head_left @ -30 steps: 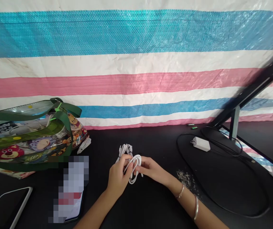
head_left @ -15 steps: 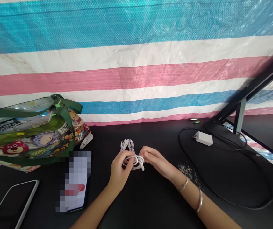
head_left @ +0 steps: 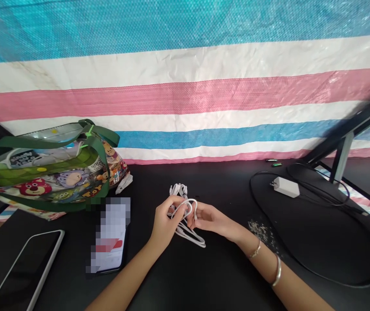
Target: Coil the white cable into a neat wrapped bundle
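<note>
My left hand point(head_left: 164, 220) and my right hand point(head_left: 211, 219) both pinch a coiled white cable point(head_left: 187, 222) just above the black table point(head_left: 210, 276). Loops of the cable hang down between the hands toward the table. A second white cable bundle point(head_left: 178, 190) lies on the table right behind the hands. Two bangles sit on my right wrist.
A cartoon-print bag point(head_left: 52, 181) with green straps lies at the left. A phone point(head_left: 112, 237) and a dark tablet point(head_left: 23, 270) rest front left. A white charger point(head_left: 286, 187) with black cord sits on a round black mat point(head_left: 317, 224) at the right. Striped tarp point(head_left: 185, 86) hangs behind.
The cable coil has loosened; loops now hang lower toward the table between my hands. The view has shifted, so everything sits slightly more to the right and higher.
</note>
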Demonstrator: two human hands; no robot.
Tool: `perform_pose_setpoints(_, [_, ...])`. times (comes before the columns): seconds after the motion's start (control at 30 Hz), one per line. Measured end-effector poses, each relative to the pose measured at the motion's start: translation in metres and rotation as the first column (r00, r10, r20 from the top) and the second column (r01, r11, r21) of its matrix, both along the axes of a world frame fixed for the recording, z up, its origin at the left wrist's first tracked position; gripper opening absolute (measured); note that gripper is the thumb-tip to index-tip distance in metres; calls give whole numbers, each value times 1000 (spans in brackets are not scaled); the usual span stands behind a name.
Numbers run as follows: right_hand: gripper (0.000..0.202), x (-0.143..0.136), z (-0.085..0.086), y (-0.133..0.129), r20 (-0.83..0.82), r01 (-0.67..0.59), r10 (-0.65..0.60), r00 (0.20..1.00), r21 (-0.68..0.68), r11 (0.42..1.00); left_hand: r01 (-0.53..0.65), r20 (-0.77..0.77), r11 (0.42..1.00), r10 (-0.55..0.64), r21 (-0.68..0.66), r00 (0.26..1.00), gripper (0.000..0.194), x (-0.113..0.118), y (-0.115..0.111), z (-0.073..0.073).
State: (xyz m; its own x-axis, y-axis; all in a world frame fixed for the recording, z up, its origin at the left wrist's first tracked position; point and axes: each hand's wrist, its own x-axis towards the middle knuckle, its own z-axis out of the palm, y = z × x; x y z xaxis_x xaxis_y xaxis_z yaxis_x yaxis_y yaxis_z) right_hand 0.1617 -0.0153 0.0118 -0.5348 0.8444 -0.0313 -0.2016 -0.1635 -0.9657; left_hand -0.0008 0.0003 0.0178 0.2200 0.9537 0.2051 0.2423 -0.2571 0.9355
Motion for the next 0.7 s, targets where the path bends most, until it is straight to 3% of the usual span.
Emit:
perform_pose_setpoints(0.3, [42,3,3,3,79,252,-256,963,63,966,-26,95,999,29,-36,995,20,-3,-1,5])
perform_pose_setpoints(0.47, [42,3,6,2,60,357,-365,929,118,927,42,154,994,-25,-106,988,24,-2,-3,8])
perform_pose_setpoints(0.7, [42,12,9,6,-19,623,-630,776,171,763,186,150,973,-165,-139,975,21,-3,-5,8])
